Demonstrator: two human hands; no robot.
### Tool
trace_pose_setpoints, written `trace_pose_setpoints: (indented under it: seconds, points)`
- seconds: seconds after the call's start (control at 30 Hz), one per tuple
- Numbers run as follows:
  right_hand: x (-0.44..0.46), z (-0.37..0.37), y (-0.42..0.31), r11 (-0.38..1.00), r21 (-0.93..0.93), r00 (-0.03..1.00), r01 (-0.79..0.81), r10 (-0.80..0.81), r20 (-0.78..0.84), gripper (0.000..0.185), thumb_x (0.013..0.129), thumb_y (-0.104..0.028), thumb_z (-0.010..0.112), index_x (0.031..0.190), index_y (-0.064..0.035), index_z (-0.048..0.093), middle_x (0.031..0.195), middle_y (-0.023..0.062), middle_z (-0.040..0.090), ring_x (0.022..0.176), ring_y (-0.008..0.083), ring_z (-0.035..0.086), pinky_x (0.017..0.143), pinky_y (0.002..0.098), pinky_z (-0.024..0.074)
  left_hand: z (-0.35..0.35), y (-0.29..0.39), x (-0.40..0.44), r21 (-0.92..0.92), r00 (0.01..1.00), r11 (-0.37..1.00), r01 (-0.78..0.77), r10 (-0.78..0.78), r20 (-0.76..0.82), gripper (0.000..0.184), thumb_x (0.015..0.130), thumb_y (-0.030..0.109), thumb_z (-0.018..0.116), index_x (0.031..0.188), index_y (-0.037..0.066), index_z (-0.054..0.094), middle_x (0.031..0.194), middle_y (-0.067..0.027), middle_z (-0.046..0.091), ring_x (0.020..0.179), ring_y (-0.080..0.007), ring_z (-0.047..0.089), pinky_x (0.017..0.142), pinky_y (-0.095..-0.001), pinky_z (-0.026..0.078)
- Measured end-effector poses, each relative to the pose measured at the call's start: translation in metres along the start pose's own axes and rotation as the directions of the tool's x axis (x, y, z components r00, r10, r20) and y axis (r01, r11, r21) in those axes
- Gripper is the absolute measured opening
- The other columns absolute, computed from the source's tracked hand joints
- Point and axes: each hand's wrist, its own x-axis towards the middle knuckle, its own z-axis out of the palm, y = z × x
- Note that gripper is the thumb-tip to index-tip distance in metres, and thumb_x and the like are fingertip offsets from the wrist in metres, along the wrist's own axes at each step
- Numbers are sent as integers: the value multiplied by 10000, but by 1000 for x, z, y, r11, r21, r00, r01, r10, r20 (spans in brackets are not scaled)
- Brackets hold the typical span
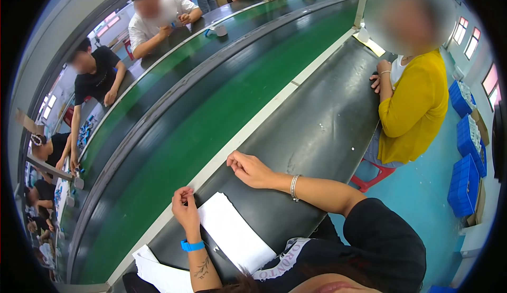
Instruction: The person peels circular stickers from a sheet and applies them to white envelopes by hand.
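My left hand (185, 206), with a blue band at the wrist, is over the near edge of the green conveyor belt (232, 103). Its fingers are curled together and no object shows in them. Beside it, on the dark worktop (311, 129), lies a folded white sheet (232, 229), paper or cloth. My right hand (249, 170), below a silver bracelet, rests loosely closed on the worktop near the light rail along the belt. Nothing shows in that hand either. A second white sheet (161, 274) lies left of my left forearm.
To my right a person in a yellow cardigan (417, 113) sits at the worktop. Several people work across the belt, where a small white and blue item (217, 30) lies. Blue crates (463, 185) stand on the floor at the far right. A red stool (372, 176) is under the seated person.
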Motion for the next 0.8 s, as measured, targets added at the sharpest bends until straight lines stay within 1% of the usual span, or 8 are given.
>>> trace_pose_setpoints:
  seconds: [0.03,0.23,0.43,0.47,0.53,0.6,0.7,0.8]
  points:
    - [0,2,3,1000,0,999,31,-31,-30,166,847,-10,490,1011,-27,467,771,106,559,694,263,569,680,384,461,0,-1,0,-2,1000,1000,3,-3,2,137,831,-30,566,936,16,642,852,-58,641,742,-121,558,682,-253,438]
    - [-1,-2,-1,996,78,998,-51,48,41,140,875,-36,479,1014,-21,490,792,110,585,709,269,585,700,373,476,1,7,-1,5,1000,1000,5,-4,-4,138,837,-23,576,950,16,646,868,-67,641,772,-131,589,714,-256,466]
    - [1,0,-4,995,62,996,-81,80,31,245,843,5,548,1083,-24,511,819,89,610,680,187,601,627,297,481,0,6,-1,28,1000,1000,-13,13,8,130,835,-24,585,942,20,644,870,-81,646,784,-156,620,730,-270,492]
    - [1,3,-1,996,77,999,-36,36,-7,275,827,20,576,1091,-23,511,817,82,608,646,159,588,598,279,471,1,6,-1,32,1000,999,-18,18,3,123,838,-17,590,941,21,645,868,-81,646,783,-157,621,731,-271,493]
    - [1,1,-4,998,56,1000,-23,23,-7,274,832,15,581,1094,-20,511,816,78,607,612,153,571,581,276,465,0,8,-1,48,1000,999,-15,15,-2,109,844,-3,599,939,22,646,864,-82,645,783,-161,624,732,-273,495]
    - [1,2,-4,995,75,998,-66,66,4,266,842,7,587,1095,-10,506,809,73,601,568,140,551,554,268,452,0,13,-3,53,1000,999,5,-5,-8,88,856,24,611,934,29,650,861,-78,646,777,-166,625,728,-279,499]
    - [1,1,-4,995,61,997,-80,79,21,285,845,8,601,1116,-27,519,842,37,619,596,81,521,573,231,435,-1,14,-5,74,1000,997,-3,4,-7,88,856,23,608,933,30,651,862,-75,650,775,-166,624,727,-282,501]
    - [2,4,-3,999,45,999,-31,31,-9,255,854,1,585,1098,-18,512,806,61,599,575,119,538,562,253,440,0,17,-1,93,999,995,-30,31,-10,93,854,17,602,933,28,651,859,-76,656,777,-168,626,731,-284,504]
